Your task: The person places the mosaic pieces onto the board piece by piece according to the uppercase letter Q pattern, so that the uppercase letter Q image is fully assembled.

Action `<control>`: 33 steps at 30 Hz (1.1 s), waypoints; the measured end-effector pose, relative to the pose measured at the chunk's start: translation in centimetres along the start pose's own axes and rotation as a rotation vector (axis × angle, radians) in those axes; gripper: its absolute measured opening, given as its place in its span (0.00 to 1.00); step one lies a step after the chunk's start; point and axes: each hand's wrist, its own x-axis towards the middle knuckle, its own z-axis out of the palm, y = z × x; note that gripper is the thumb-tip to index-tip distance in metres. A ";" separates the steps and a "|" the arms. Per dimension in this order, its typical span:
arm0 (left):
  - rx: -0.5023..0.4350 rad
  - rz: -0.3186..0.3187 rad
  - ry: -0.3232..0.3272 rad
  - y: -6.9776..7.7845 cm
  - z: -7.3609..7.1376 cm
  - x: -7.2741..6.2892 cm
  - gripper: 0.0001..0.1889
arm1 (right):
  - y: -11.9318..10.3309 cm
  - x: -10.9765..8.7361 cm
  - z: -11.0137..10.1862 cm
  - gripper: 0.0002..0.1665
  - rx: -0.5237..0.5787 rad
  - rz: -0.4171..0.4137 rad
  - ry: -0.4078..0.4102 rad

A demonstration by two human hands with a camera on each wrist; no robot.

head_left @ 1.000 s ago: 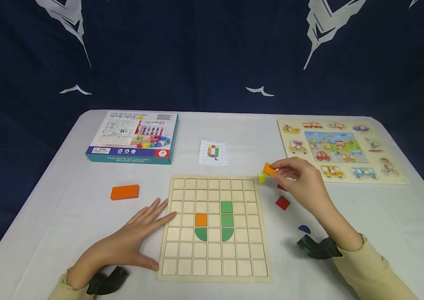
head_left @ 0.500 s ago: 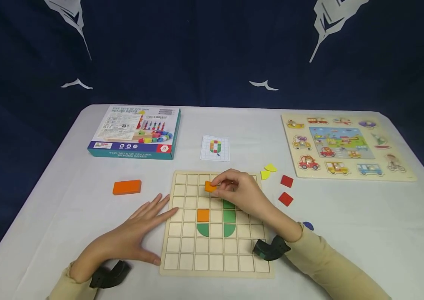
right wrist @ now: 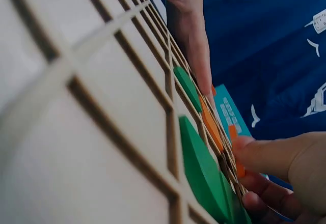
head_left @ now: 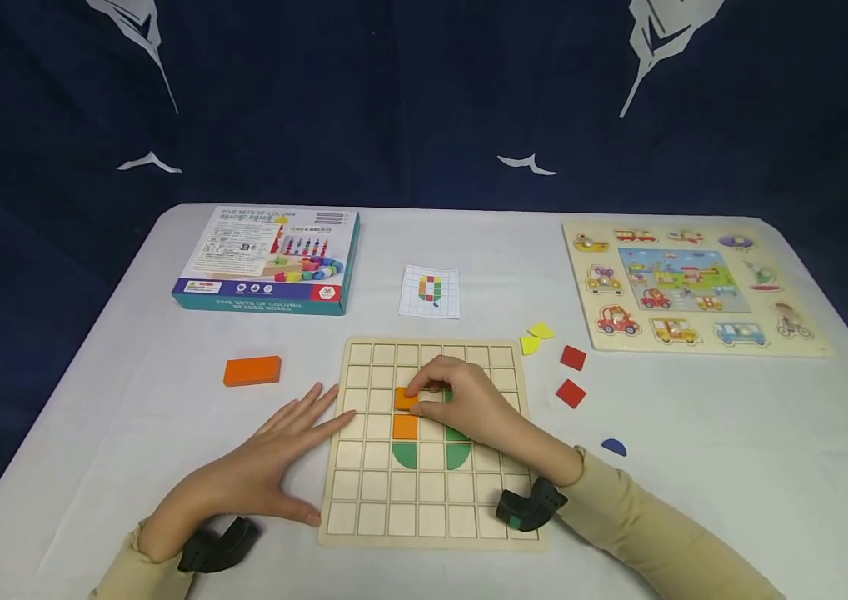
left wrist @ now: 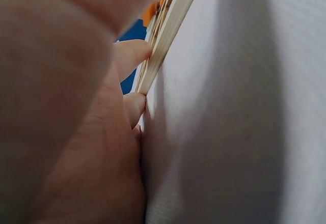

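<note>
One orange square (head_left: pixel 403 400), pinched by the right hand (head_left: pixel 472 404), has reached its twin's (head_left: pixel 405 427) far side, seemingly filling the board (head_left: pixel 371 518) further; left hand (head_left: pixel 270 467) fingers spread.

Tabletop play setup showing; pictures not telling whether home or studio. White-covered table (head_left: pixel 124 417) is spreading beneath left fingers (head_left: pixel 329 430) and right fingers (head_left: pixel 427 375). Navy bird-and-feather cloth (head_left: pixel 394 108) is hanging far beyond both. Bead-toy box (head_left: pixel 266 262) is lying beyond left fingers, vehicle puzzle (head_left: pixel 694 287) lying beyond and right of right fingers, gridded play board (head_left: pixel 431 487) lying directly under right fingers.
</note>
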 end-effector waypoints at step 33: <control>-0.047 0.016 0.023 -0.1 0.3 -0.2 0.58 | -0.6 -0.4 0.2 0.09 -0.097 -0.046 0.026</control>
